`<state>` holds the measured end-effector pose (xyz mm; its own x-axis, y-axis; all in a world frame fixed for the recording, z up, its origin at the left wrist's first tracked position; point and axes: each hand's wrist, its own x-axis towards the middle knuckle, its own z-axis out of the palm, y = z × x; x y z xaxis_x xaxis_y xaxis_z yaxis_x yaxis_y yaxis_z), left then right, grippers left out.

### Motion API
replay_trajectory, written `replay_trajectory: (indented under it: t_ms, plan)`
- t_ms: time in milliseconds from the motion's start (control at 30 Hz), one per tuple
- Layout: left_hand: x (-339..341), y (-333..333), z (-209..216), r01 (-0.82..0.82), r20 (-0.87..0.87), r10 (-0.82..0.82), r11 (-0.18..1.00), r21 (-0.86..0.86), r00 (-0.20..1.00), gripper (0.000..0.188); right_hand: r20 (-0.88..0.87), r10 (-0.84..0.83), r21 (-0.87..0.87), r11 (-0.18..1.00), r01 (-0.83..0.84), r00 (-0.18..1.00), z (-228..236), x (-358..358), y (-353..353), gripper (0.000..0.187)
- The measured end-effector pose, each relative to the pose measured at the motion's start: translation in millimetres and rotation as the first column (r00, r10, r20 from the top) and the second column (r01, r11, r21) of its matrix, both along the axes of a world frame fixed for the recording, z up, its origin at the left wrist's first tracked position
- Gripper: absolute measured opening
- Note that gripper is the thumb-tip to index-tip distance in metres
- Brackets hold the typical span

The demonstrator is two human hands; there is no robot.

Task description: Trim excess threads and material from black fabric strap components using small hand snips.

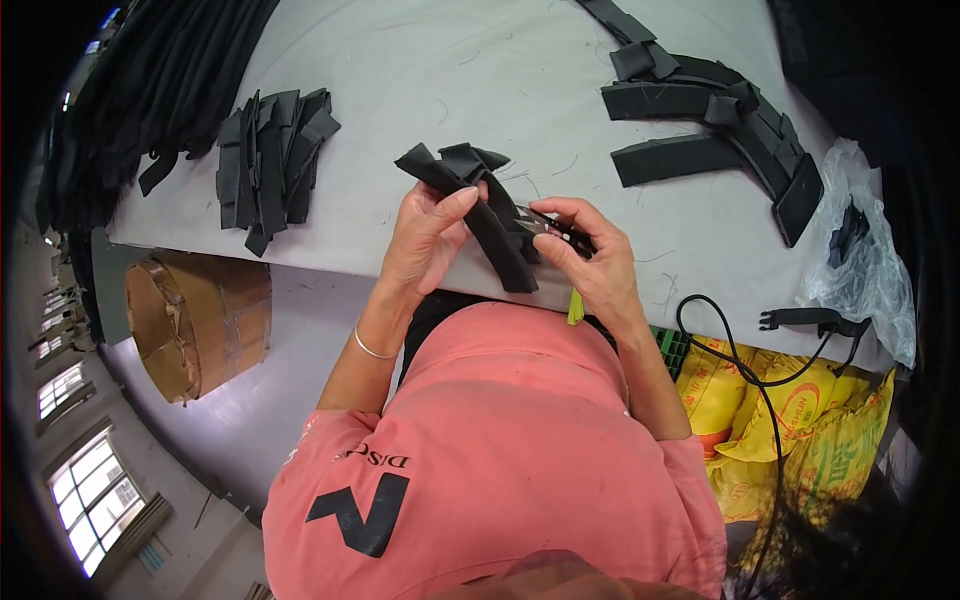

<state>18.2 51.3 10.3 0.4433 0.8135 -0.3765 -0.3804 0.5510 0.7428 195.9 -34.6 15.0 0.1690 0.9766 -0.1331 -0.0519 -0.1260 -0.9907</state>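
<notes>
My left hand (432, 232) pinches a black fabric strip (492, 240) between thumb and fingers, above the table's near edge. More folded black fabric sits behind that strip. Small thread snips (565, 232) with dark handles are in my closed right hand (592, 262), their metal blades at the strip's right side. A yellow-green tag or ribbon (575, 307) hangs below the right hand. Where exactly the blade tips meet the fabric is hard to make out.
A pile of black strips (272, 160) lies left, with long black fabric (170, 80) behind it. Joined black pieces (700, 110) spread at right, near a clear plastic bag (860, 250) and a black cable (765, 385). Below are a cardboard box (225, 320) and yellow sacks (820, 420).
</notes>
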Motion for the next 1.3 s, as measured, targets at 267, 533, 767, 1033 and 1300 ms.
replay_trajectory:
  t_ms: [267, 533, 767, 1033, 1300]
  plan:
    - [9.2, -9.0, 5.5, -0.095, 0.044, 0.088, 0.978, 0.185, 0.995, 0.026, -0.036, 0.006, -0.067, 0.998, -0.009, 0.999, -1.0, -2.8, -2.6, 0.026]
    - [12.8, -25.0, -8.3, -0.067, 0.003, 0.068, 0.972, 0.227, 0.998, 0.033, 0.145, -0.066, -0.028, 0.997, 0.071, 0.987, -10.7, -6.9, 3.6, 0.026]
    - [1.1, -25.5, -6.0, 0.134, -0.114, -0.096, 0.911, 0.391, 0.989, 0.045, 0.338, -0.233, 0.256, 0.955, 0.149, 0.912, -16.2, 0.2, 6.9, 0.029]
    - [5.5, -19.6, 5.1, 0.187, -0.09, -0.164, 0.855, 0.484, 0.982, 0.045, 0.341, -0.251, 0.258, 0.952, 0.167, 0.906, -14.5, 4.3, 10.8, 0.028]
    - [6.7, -18.5, 3.6, 0.058, -0.114, -0.003, 0.875, 0.48, 0.994, 0.041, 0.259, -0.24, 0.124, 0.969, 0.214, 0.936, 7.3, 13.1, -1.3, 0.019]
